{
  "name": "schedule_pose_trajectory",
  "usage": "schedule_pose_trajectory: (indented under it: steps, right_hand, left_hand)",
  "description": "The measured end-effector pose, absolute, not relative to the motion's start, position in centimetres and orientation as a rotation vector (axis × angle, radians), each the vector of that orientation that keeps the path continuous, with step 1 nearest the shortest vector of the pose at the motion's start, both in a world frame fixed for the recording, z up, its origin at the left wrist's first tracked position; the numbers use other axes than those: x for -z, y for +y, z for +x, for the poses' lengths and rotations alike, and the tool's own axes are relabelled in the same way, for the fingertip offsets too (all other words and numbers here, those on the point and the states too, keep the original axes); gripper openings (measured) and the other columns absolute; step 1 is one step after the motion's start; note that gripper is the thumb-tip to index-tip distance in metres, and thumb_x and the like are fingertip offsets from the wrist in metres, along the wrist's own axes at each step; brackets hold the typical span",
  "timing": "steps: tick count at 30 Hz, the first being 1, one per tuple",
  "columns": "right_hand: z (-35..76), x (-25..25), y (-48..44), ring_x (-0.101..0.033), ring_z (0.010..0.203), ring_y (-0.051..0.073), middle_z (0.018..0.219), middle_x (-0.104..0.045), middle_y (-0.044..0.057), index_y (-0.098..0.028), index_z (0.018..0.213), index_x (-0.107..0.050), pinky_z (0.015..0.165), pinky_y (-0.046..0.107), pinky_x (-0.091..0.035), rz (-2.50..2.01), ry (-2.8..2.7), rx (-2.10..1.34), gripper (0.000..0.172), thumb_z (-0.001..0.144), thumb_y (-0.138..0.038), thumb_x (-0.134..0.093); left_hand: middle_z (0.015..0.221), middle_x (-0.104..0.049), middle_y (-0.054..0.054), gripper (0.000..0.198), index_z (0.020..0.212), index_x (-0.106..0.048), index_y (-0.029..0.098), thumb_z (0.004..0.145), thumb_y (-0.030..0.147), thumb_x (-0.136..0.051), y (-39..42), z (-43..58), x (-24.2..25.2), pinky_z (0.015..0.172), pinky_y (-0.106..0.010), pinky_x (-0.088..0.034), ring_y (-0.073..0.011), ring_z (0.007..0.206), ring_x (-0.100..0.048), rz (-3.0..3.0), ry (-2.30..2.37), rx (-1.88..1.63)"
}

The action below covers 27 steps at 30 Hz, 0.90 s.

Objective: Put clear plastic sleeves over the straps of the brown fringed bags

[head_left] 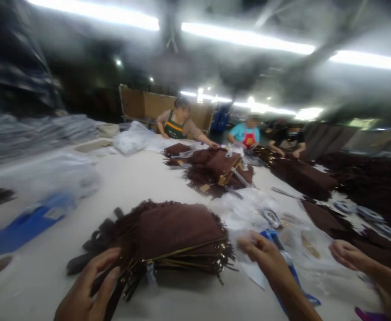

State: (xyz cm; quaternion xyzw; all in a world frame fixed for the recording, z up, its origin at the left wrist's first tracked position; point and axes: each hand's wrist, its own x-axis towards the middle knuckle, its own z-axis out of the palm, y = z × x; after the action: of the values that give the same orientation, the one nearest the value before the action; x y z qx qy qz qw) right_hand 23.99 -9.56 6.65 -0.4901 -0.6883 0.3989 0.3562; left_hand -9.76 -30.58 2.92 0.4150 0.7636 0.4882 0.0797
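At the near edge of the white table [115, 178], the left hand [90, 285] is raised with thumb and index finger spread apart. Beyond its fingertips lies a stack of brown fringed bags [182, 227], flat on the tabletop; dark straps [98, 236] extend from its left end, and some show behind and between thumb and finger. Whether skin meets strap cannot be told. Along the front of the stack runs a gold zipper [189, 250], with a clear wrapped pull hanging down.

Just beside the right end of the stack is the right hand [262, 255], its fingers curled toward the thumb and apart from the bags; blur hides whether they grip the pale sheet beneath. A blue tool [294, 269] lies behind this forearm, and farther right another person's hand [349, 256] reaches over clear plastic [319, 254]. Well to the left rests a blue object [31, 225], blurred.

Farther back, a tape roll [271, 217] sits near a second pile of brown bags [215, 167] bearing tan tags. Across the table, a person in a green apron [175, 129] extends an arm toward this pile; two more co-workers [249, 133] occupy the right, beneath bright ceiling tubes [249, 39].
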Motion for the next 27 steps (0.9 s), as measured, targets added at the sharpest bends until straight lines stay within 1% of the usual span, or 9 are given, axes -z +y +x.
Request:
schedule_pose_trajectory:
  steps: [3, 5, 7, 9, 11, 13, 17, 22, 27]
  right_hand:
    - [20.5, -8.3, -14.6, -0.039, 0.055, 0.013, 0.058, -0.046, -0.002, -0.021, 0.064, -0.056, 0.052, 0.026, -0.031, -1.034, -1.839, -1.534, 0.031, 0.075, -0.048, -0.069]
    - [17.7, -8.6, -16.8, -0.039, 0.055, 0.013, 0.059, -0.047, -0.001, -0.021, 0.066, -0.058, 0.051, 0.026, -0.031, -0.93, -1.842, -1.668, 0.029, 0.076, -0.047, -0.069]
    - [15.2, -8.3, -18.1, -0.041, 0.057, 0.014, 0.062, -0.05, 0.0, -0.021, 0.069, -0.062, 0.052, 0.026, -0.033, -0.868, -1.848, -1.694, 0.028, 0.078, -0.047, -0.066]
    - [13.3, -7.5, -18.8, -0.043, 0.059, 0.015, 0.064, -0.051, 0.0, -0.021, 0.07, -0.064, 0.053, 0.026, -0.035, -0.844, -1.853, -1.656, 0.029, 0.08, -0.048, -0.064]
    - [12.2, -6.3, -19.3, -0.045, 0.06, 0.015, 0.064, -0.051, 0.0, -0.021, 0.073, -0.065, 0.054, 0.026, -0.037, -0.857, -1.845, -1.632, 0.029, 0.08, -0.049, -0.063]
    - [11.5, -4.7, -19.9, -0.045, 0.059, 0.015, 0.065, -0.052, 0.0, -0.021, 0.077, -0.066, 0.054, 0.025, -0.038, -0.875, -1.82, -1.657, 0.029, 0.081, -0.049, -0.063]
    - [10.0, -1.5, -21.5, -0.046, 0.059, 0.014, 0.066, -0.054, 0.001, -0.019, 0.073, -0.064, 0.053, 0.024, -0.037, -0.872, -1.799, -1.764, 0.032, 0.082, -0.05, -0.061]
    - [7.4, 1.0, -24.3, -0.043, 0.054, 0.012, 0.061, -0.052, -0.001, -0.019, 0.067, -0.06, 0.05, 0.023, -0.033, -0.887, -1.877, -1.794, 0.036, 0.082, -0.051, -0.06]
    - [4.9, 1.9, -26.6, -0.046, 0.055, 0.013, 0.056, -0.05, -0.002, -0.02, 0.06, -0.054, 0.051, 0.023, -0.036, -0.948, -1.93, -1.682, 0.039, 0.08, -0.052, -0.062]
  left_hand:
    - [0.14, -0.049, -0.006, 0.046, 0.128, -0.053, 0.026, 0.084, 0.037, -0.06, -30.3, -5.6, -7.1, 0.109, -0.037, -0.034, -0.0273, 0.129, -0.044, 1.497, 1.821, -1.453]
    - [0.137, -0.051, -0.007, 0.056, 0.13, -0.051, 0.024, 0.078, 0.034, -0.069, -29.4, -3.3, -8.4, 0.106, -0.036, -0.036, -0.0281, 0.125, -0.047, 1.423, 1.505, -1.336]
    - [0.112, -0.065, -0.008, 0.04, 0.114, -0.063, 0.019, 0.077, 0.032, -0.071, -28.8, -2.1, -8.0, 0.089, -0.032, -0.046, -0.0259, 0.103, -0.059, 1.19, 1.282, -1.295]
    - [0.087, -0.067, -0.004, 0.026, 0.093, -0.067, 0.014, 0.074, 0.03, -0.073, -29.0, -2.2, -6.3, 0.07, -0.027, -0.045, -0.0204, 0.08, -0.06, 0.96, 1.198, -1.307]
    - [0.075, -0.063, -0.001, 0.023, 0.081, -0.066, 0.013, 0.069, 0.029, -0.077, -29.9, -3.0, -4.0, 0.062, -0.024, -0.04, -0.0164, 0.07, -0.056, 0.827, 1.23, -1.352]
    - [0.073, -0.062, 0.0, 0.026, 0.078, -0.064, 0.014, 0.065, 0.029, -0.08, -31.4, -4.1, -1.9, 0.062, -0.023, -0.038, -0.0157, 0.07, -0.054, 0.761, 1.283, -1.403]
    - [0.065, -0.058, 0.001, 0.036, 0.07, -0.059, 0.013, 0.062, 0.04, -0.081, -35.2, -5.9, 1.1, 0.055, -0.023, -0.034, -0.0135, 0.06, -0.05, 0.63, 1.352, -1.41]
    - [0.062, -0.056, 0.001, 0.038, 0.069, -0.056, 0.015, 0.077, 0.05, -0.067, -39.6, -6.7, 1.9, 0.054, -0.024, -0.032, -0.0138, 0.058, -0.049, 0.688, 1.523, -1.364]
    - [0.059, -0.056, 0.001, 0.047, 0.068, -0.053, 0.016, 0.087, 0.058, -0.049, -42.0, -7.5, 2.1, 0.053, -0.025, -0.034, -0.0141, 0.054, -0.051, 0.745, 1.7, -1.21]
